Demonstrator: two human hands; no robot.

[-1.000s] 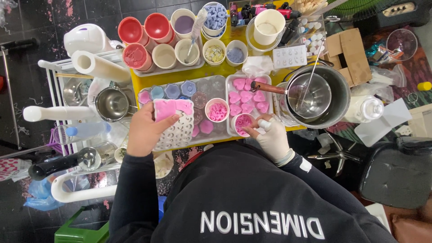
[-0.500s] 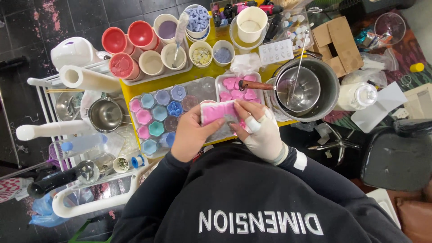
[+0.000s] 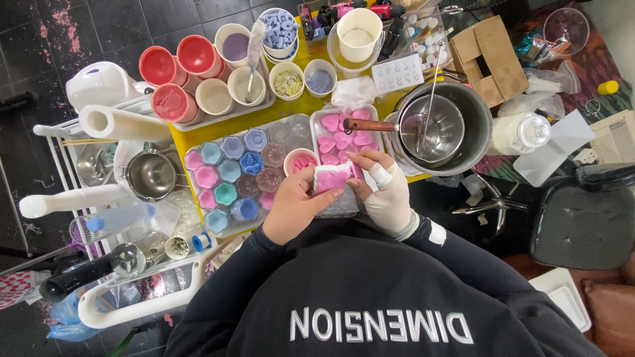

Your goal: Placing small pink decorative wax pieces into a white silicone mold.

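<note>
Gripping a small pink mould between them, both hands now meet just in front of the tray of pink heart shapes on the yellow table. A second ago the left hand lay flat on a larger pink-topped mould to the left of that tray while the right hand hovered at the tray's near edge; half a second ago the two had already come together on the pink piece. So the piece has been lifted off the table and drawn toward the body, and my judgement is that the work has moved from picking it up to flexing or pressing it to free what is inside.

Left fingers curl around the mould's left end and underside, thumb on top; the gloved right hand pinches the right end, a taped finger pressed on its upper edge. Both are clasped on it, neither slack.

Its long axis runs left to right across the person's front, roughly parallel to the near edge of the heart tray. The pink face tilts up toward the camera; the pale rim faces the tray. Whether its cavities are full I cannot tell.

Left of the heart tray sits a clear tray of coloured flower shapes; right of it, a steel pot
</note>
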